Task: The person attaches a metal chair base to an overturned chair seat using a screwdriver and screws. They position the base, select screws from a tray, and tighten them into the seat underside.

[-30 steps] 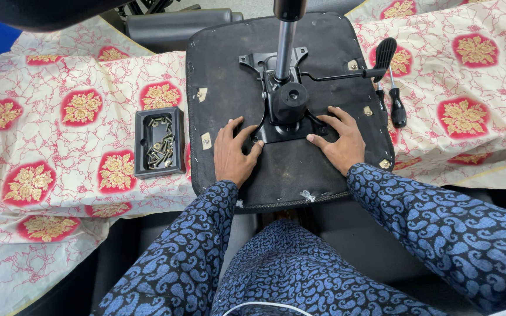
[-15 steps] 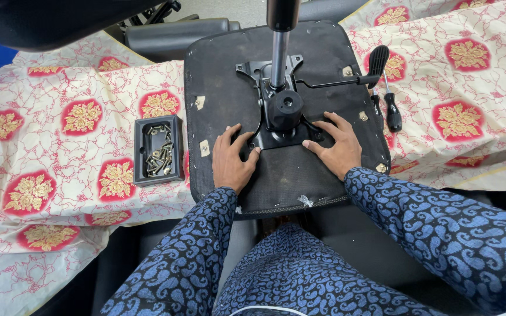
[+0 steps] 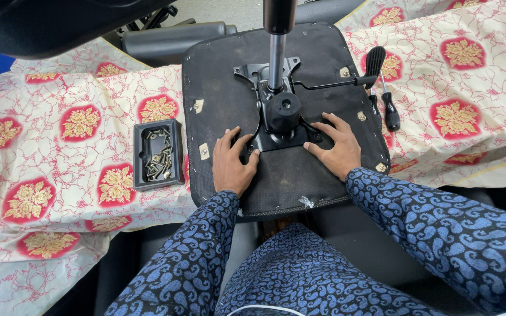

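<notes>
Seat (image 3: 317,175), upturned, its fuzzy black underside facing up, lies on floral cloth (image 3: 77,152). Both hands, left (image 3: 232,164) and right (image 3: 338,149), press flat, fingers spread, on its black metal plate (image 3: 282,126), grasping nothing.

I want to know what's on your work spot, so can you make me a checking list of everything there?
Surface: patterned cloth, cream with red and gold flowers.
Job's things: upturned black seat base; metal mechanism plate with post on it.
Clutter: black tray of screws; screwdriver.
Hands: left hand and right hand flat on the seat base, fingers touching the plate's edges.
Cables: nothing seen.
Surroundings: black chair parts behind.
</notes>
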